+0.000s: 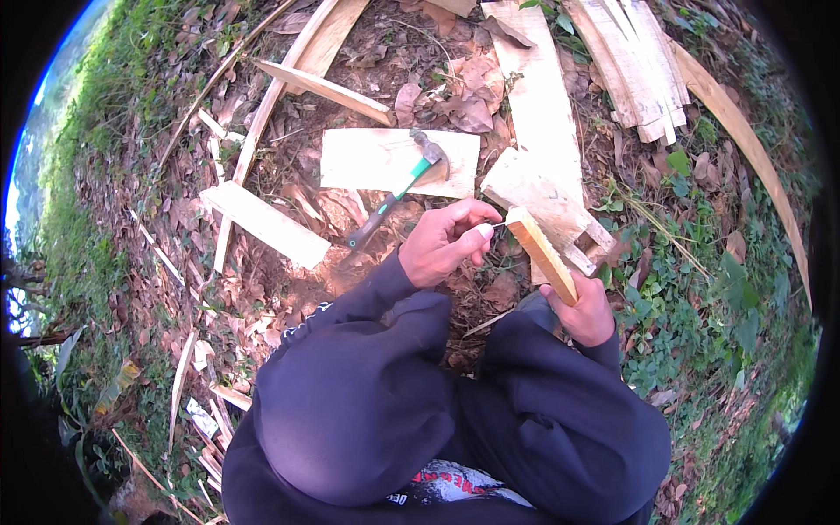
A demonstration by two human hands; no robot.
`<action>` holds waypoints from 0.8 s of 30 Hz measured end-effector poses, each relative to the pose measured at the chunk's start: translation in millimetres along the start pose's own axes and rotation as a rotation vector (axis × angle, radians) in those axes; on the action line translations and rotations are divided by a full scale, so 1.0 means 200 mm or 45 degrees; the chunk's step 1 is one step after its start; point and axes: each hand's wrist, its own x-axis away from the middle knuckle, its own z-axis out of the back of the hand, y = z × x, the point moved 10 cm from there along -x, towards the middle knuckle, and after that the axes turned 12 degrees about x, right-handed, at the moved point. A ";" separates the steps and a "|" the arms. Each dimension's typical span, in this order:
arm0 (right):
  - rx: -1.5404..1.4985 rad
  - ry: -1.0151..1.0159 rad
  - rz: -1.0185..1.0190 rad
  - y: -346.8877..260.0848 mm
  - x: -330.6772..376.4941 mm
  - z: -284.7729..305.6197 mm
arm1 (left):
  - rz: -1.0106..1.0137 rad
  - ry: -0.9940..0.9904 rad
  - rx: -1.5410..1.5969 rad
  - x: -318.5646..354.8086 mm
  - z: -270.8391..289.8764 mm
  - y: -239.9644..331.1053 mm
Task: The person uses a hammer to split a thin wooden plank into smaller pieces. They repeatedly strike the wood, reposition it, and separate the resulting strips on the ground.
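My left hand (446,243) is closed in a pinch on a thin, pale nail (498,225), its far end at the top edge of a wooden piece. My right hand (584,312) grips that short wooden piece (541,254) near its lower end, holding it tilted above the ground. Beyond my left hand lies a claw hammer (395,203) with a green and black handle. Its head rests on a flat pale board (363,160), and the handle reaches down over dry leaves. A wooden block (535,194) sits just past the held piece, on a long plank (542,105).
Another short board (265,225) lies to the left, beside a long curved-looking strip (254,131). A narrow piece (325,90) leans across that strip. Stacked planks (632,66) lie at the far right, near a long slat (757,144). Leaves and green plants surround everything.
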 end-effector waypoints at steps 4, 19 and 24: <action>-0.054 -0.009 0.033 0.07 -0.03 -0.04 | -0.140 -0.042 0.114 -0.03 0.14 -0.03; 0.575 0.803 0.269 0.29 -0.22 0.10 | 0.204 0.354 -0.867 0.10 0.79 -0.36; 0.482 0.686 0.297 0.32 -0.22 0.07 | 0.278 0.368 -0.511 0.23 0.51 -0.09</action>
